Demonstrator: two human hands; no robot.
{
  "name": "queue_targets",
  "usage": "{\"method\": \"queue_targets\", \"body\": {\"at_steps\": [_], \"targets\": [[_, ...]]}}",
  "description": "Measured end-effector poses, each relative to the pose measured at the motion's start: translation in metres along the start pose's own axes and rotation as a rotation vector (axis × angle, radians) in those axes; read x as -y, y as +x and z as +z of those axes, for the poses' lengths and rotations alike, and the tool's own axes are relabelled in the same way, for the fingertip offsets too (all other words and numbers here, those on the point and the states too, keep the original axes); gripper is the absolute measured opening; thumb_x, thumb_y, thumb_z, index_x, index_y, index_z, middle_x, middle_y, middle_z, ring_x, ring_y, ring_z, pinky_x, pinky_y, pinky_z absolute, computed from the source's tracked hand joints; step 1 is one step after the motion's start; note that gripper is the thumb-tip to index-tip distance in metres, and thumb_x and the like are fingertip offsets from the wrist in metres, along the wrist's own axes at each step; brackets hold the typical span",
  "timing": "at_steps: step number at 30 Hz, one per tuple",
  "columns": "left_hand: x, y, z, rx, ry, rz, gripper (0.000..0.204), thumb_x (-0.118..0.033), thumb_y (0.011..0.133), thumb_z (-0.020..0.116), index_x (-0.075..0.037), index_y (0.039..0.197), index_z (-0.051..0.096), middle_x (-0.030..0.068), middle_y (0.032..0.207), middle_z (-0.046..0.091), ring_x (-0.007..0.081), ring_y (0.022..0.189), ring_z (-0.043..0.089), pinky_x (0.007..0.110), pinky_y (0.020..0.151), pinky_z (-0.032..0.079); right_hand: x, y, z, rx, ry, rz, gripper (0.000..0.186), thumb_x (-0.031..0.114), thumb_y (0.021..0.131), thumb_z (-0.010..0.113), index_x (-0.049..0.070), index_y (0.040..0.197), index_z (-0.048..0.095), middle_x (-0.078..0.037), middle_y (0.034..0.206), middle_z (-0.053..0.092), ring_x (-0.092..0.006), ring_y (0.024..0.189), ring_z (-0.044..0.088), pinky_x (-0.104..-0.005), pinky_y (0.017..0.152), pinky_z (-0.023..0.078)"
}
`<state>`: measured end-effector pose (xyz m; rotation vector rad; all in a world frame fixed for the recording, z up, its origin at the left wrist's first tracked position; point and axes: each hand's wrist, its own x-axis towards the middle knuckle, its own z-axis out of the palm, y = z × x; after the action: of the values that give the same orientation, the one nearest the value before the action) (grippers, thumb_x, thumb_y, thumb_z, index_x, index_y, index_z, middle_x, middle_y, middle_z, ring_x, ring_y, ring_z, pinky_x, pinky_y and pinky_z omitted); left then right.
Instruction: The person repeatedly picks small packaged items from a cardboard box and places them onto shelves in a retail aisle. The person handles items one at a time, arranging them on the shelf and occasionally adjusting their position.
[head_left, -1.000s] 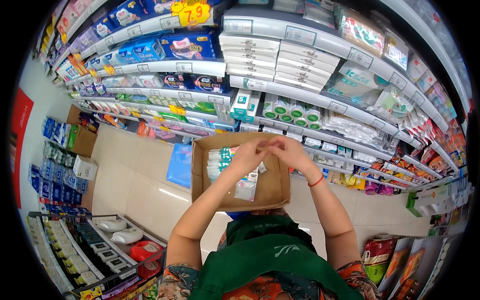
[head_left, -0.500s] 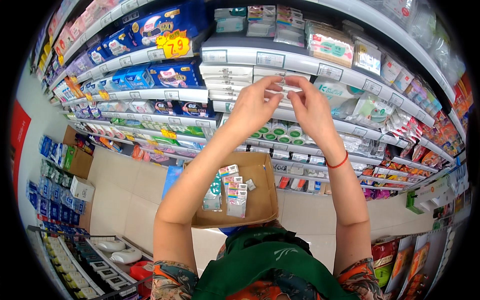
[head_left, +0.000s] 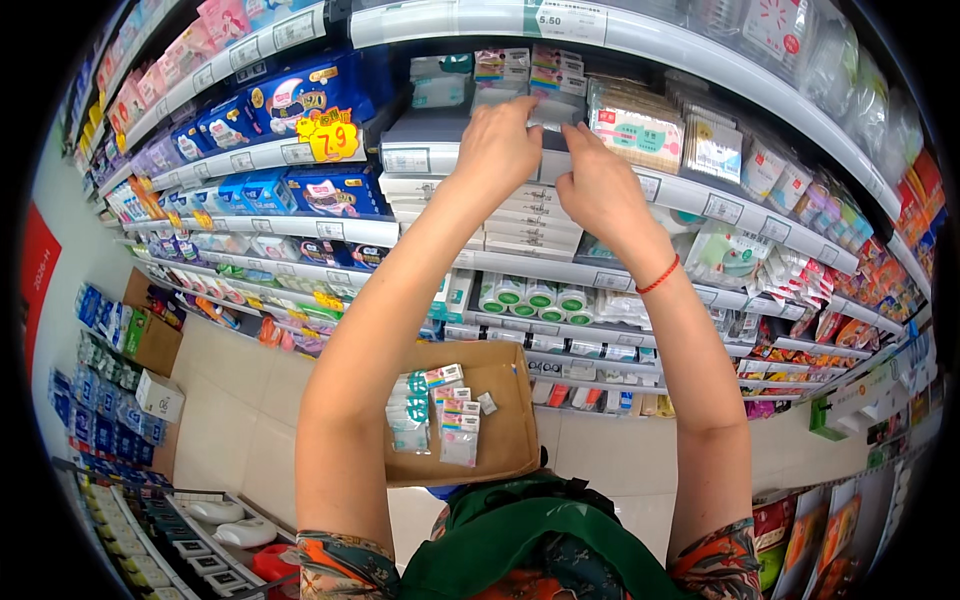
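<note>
My left hand (head_left: 500,148) reaches to the upper shelf, its bent fingers apart at the front of the small clear packets (head_left: 558,100) with pink and rainbow headers. Nothing shows in its grasp, though some fingertips are hidden. To its right, my right hand (head_left: 608,192) has its index finger stretched toward the grey shelf edge (head_left: 550,168) and its thumb apart; I see nothing held. Cotton swab packs (head_left: 640,135) stand just beyond it. Below my arms, an open cardboard box (head_left: 510,420) contains similar rainbow-topped packets (head_left: 459,435), teal-topped packets (head_left: 410,420) and a small white piece (head_left: 487,402).
A rounded upper shelf edge (head_left: 480,25) overhangs my hands. Flat white boxes (head_left: 530,220) are stacked on the shelf below. Blue packages (head_left: 310,95) line the left shelves. A wire rack with bottles (head_left: 245,530) stands at lower left, and goods (head_left: 800,535) at lower right.
Both hands have moved up and forward, from together in front of the white boxes to the packets and shelf edge above. They are farther apart. The view has shifted toward the shelf.
</note>
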<state>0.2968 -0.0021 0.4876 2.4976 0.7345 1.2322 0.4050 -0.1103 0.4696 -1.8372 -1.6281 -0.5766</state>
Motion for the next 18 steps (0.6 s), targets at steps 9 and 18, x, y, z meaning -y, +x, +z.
{"method": "queue_targets", "body": {"at_steps": [9, 18], "targets": [[-0.004, 0.026, 0.011, 0.229, 0.316, -0.221, 0.039, -0.026, 0.086, 0.057, -0.007, 0.120, 0.060, 0.0144, 0.107, 0.067, 0.0335, 0.106, 0.059, 0.048, 0.090, 0.039, -0.012, 0.014, 0.005, 0.120, -0.034, 0.036, 0.041, 0.004, 0.074, 0.052, -0.009, 0.113, 0.055, -0.030, 0.115, 0.057, -0.0410, 0.100, 0.059, -0.0441, 0.088, 0.048], [0.008, 0.050, 0.024, 0.259, 0.258, -0.382, 0.057, -0.035, 0.079, 0.068, -0.011, 0.129, 0.054, 0.0058, 0.107, 0.068, 0.0257, 0.107, 0.060, 0.045, 0.093, 0.032, -0.013, 0.012, 0.014, -0.019, -0.033, -0.020, 0.032, 0.005, 0.073, 0.057, -0.009, 0.102, 0.057, -0.024, 0.097, 0.060, -0.0395, 0.079, 0.064, -0.0442, 0.071, 0.054]]}}
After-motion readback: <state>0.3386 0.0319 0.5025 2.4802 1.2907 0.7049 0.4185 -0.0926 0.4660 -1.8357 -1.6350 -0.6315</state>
